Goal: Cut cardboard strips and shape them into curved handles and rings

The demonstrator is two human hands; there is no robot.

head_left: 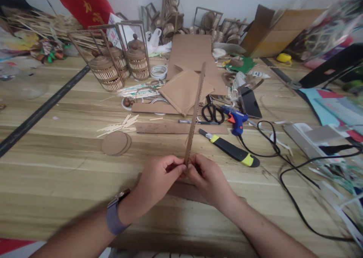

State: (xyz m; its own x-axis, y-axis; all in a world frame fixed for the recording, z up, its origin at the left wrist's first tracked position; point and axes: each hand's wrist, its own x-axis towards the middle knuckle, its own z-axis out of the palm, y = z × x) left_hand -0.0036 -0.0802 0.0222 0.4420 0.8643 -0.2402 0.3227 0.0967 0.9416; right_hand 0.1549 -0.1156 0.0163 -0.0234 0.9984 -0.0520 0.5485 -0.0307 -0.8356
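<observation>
Between the fingertips of both hands stands a narrow cardboard strip (196,110), tilted up and away from me, its corrugated edge showing. My left hand (163,175) pinches its lower end from the left; my right hand (208,176) pinches the same end from the right. Under my wrists lies another cardboard strip (184,192), partly hidden. Beyond my hands, a flat cardboard strip (161,128) lies across the table. A utility knife (229,149) with black and yellow handle rests to the right. Round cardboard discs (114,143) and thin wooden sticks (117,125) lie to the left.
A blue glue gun (236,118) with a black cord, black scissors (212,113) and a phone (250,102) lie right of centre. Small bamboo lanterns (104,73) stand at the back left. Cardboard sheets (190,54) and an open box (280,31) are farther back.
</observation>
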